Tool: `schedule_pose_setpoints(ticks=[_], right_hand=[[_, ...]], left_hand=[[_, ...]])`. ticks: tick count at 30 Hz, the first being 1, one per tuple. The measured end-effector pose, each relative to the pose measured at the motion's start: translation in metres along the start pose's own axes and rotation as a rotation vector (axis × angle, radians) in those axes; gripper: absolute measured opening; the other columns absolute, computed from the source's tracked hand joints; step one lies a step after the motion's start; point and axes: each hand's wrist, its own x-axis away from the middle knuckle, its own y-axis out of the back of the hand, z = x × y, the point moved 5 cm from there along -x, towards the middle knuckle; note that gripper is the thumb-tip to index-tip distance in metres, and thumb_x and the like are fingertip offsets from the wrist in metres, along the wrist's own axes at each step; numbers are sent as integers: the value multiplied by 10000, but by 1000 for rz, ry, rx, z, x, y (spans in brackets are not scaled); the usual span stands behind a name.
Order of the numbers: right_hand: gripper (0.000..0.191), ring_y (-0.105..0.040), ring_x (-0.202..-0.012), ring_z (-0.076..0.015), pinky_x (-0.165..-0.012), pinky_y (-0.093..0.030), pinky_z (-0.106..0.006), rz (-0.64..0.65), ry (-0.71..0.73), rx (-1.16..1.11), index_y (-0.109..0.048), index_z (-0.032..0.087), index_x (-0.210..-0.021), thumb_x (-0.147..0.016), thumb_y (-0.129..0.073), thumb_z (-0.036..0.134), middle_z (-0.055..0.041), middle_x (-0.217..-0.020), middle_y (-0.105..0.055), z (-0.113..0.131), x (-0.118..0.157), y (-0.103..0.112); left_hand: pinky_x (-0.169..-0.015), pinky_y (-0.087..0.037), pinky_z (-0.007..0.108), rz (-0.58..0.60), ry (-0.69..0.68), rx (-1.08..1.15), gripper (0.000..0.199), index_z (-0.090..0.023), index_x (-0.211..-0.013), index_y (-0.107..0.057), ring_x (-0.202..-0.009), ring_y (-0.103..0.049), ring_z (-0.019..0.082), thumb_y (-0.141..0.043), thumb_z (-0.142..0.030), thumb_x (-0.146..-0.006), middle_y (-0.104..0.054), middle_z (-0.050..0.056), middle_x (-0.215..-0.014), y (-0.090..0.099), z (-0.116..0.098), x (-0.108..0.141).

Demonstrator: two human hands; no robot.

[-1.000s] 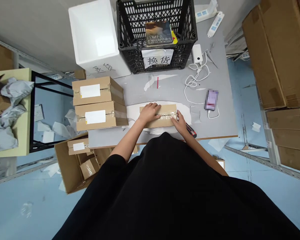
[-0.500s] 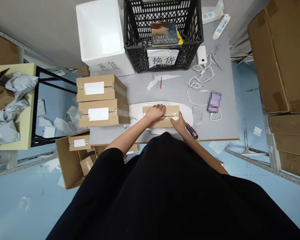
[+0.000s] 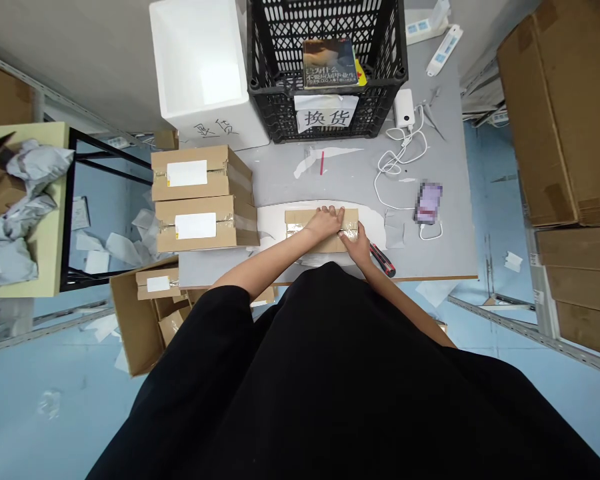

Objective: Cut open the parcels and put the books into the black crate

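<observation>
A small cardboard box point(image 3: 333, 247) lies on a white sheet point(image 3: 270, 219) at the table's front edge, clear tape along its middle seam. My left hand point(image 3: 325, 223) reaches across the top of it, fingers curled and pressed together at the seam. At the right end, my right hand point(image 3: 358, 245) grips the box's side, thumb on the taped seam. Just beyond that hand a red and black utility knife point(image 3: 383, 261) rests on the table. What lies under my left fingers is hidden.
Two stacked cardboard boxes point(image 3: 195, 241) stand left of the sheet. Behind are a white foam box point(image 3: 205, 53) and a black crate point(image 3: 280, 113) holding books. A phone point(image 3: 429, 203) with a white cable point(image 3: 391, 160) lies right. An open carton point(image 3: 133, 327) sits below left.
My left hand has slid right along the box's seam, uncovering tape at the left end. My right hand keeps nearly the same hold. The view has shifted slightly.
</observation>
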Motion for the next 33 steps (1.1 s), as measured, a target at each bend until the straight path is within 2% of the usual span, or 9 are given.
schedule_pose_setpoints(ticks=[9,13,19,22,24,26,28,31,33], right_hand=[[745,-668,-1120,-302,-1021,-508,-477,-23,47,-96,-535,163,-1369,-781,-677,599,-159,-1259,-686,1,1,2],[733,-674,-1102,-295,-1014,-510,-477,-37,47,-117,-542,164,-1362,-787,-669,600,-147,-1230,-703,-3,1,3],[731,-685,-1091,-296,-1009,-518,-475,-26,25,-120,-544,173,-1364,-784,-671,600,-134,-1223,-710,-3,1,4],[723,-689,-1082,-311,-1001,-523,-487,-29,-12,-100,-554,175,-1354,-773,-680,586,-133,-1207,-718,-4,0,5],[723,-686,-1088,-313,-1005,-520,-491,-26,-7,-95,-556,177,-1355,-768,-685,580,-132,-1211,-718,-3,0,5],[724,-682,-1095,-305,-1009,-517,-485,-23,22,-100,-552,182,-1364,-772,-686,577,-129,-1222,-714,-3,0,4],[720,-677,-1103,-295,-1011,-514,-478,-26,50,-109,-549,183,-1368,-777,-683,573,-130,-1241,-707,-4,0,3],[701,-667,-1116,-288,-1020,-505,-480,-31,55,-115,-553,189,-1363,-782,-684,558,-125,-1262,-699,-6,1,2],[693,-663,-1124,-287,-1030,-498,-478,-26,52,-116,-558,192,-1358,-781,-689,554,-121,-1264,-698,-6,2,2]], left_hand=[[-846,-478,381,17,-99,-12,509,-66,-1450,-456,-1035,-694,292,-357,-73,-951,-682,238,-1154,10,14,-2],[-815,-461,343,35,-104,14,405,-134,-1308,-606,-1001,-712,274,-424,-94,-949,-740,182,-1017,18,25,-10],[-779,-434,313,55,-143,65,367,-226,-1120,-737,-1012,-710,254,-518,-93,-857,-764,123,-1029,29,40,-28],[-785,-435,309,72,-193,89,367,-258,-1124,-741,-1029,-702,248,-543,-134,-842,-770,91,-1050,31,44,-35],[-811,-447,316,91,-177,103,405,-260,-1227,-703,-1048,-693,263,-597,-224,-838,-765,93,-1079,28,44,-34],[-853,-463,336,102,-138,119,596,-234,-1411,-575,-1085,-678,290,-643,-320,-825,-740,120,-1168,22,42,-26],[-936,-466,366,78,-112,133,758,-200,-1542,-405,-1168,-642,308,-633,-342,-833,-653,154,-1346,13,40,-10],[-1131,-360,423,-34,-71,116,737,-162,-1566,-345,-1369,-491,322,-554,-250,-865,-431,167,-1575,-2,46,22],[-1183,-297,476,-86,18,94,717,-135,-1561,-345,-1427,-413,344,-521,-198,-869,-402,178,-1588,-14,59,43]])
